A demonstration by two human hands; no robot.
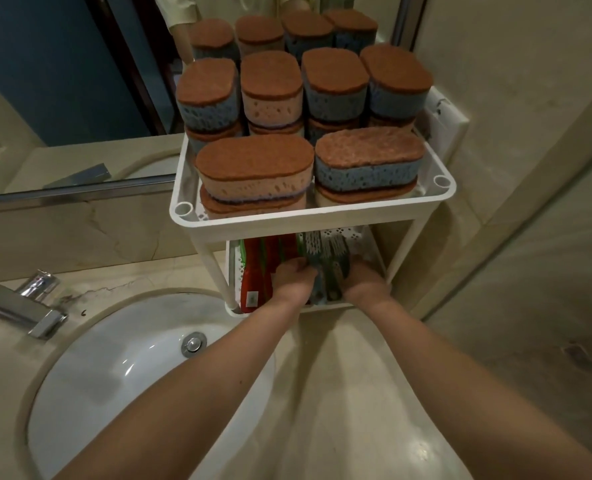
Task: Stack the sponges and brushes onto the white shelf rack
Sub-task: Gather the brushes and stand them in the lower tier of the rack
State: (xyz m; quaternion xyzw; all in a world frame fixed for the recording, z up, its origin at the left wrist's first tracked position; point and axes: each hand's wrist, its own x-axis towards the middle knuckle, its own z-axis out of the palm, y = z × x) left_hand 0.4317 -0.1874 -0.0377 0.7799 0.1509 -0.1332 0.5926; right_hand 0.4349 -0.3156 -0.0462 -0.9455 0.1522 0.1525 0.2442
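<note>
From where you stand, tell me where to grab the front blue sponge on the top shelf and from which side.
Take the blue sponge by its long sides, coming from above and the front. It lies flat on top of another sponge, brown face up, clear of the rack rim. Its soft blue sides are exposed front and right; the pink sponge sits close on its left.

Six sponge stacks point(255, 169) — two hands point(296, 277).

Two bare forearms, no sleeves visible up to frame edge. No watch, rings or bands seen on left hand point(293, 276) or right hand point(366, 279). In mirror point(62, 81) behind, person's reflection shows pale yellow short-sleeve top point(183, 12), sleeve hem loose; rest of the top cut off by frame.
</note>
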